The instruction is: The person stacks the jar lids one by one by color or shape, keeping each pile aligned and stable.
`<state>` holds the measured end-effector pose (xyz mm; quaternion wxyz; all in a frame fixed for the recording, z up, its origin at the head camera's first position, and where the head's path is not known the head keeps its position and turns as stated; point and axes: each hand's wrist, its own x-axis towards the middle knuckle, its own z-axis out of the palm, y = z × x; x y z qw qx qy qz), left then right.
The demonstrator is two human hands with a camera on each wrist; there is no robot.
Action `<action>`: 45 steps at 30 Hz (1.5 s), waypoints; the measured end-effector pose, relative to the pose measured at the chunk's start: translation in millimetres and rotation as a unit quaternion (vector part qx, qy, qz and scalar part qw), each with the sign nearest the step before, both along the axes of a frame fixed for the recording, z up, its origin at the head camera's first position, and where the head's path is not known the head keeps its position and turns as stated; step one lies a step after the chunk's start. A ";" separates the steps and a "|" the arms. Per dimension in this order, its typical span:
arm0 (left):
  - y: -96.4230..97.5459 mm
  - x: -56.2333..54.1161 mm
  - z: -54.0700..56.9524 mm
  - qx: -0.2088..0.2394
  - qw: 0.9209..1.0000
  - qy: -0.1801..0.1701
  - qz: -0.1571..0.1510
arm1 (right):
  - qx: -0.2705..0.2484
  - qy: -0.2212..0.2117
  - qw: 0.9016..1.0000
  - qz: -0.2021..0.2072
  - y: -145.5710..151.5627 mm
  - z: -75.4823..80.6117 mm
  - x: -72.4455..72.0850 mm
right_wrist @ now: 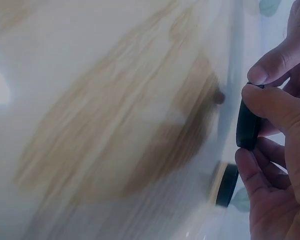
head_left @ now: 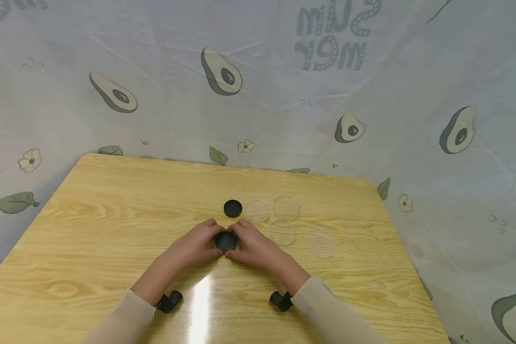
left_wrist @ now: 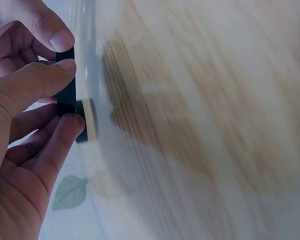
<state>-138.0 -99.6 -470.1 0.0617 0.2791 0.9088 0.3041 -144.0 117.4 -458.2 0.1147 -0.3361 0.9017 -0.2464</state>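
Both hands hold one black round disc with a low rim, like a shallow lid, near the middle of the table. My left hand grips its left edge between thumb and fingers, and my right hand grips the right edge the same way. The fingertips of the two hands nearly meet around it. In the left wrist view the disc appears edge-on, as does the disc in the right wrist view. A second black disc lies on the table just beyond the hands.
Several thin clear round discs lie right of the second black disc, among them one clear disc farthest right. The wooden table ends at the back against a pale curtain printed with avocados. Black cameras sit at both wrists.
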 end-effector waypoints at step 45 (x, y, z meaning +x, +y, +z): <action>-57.9 16.7 -3.7 0.000 1.000 0.013 0.016 | 0.031 0.016 0.999 0.021 -63.7 -10.4 6.0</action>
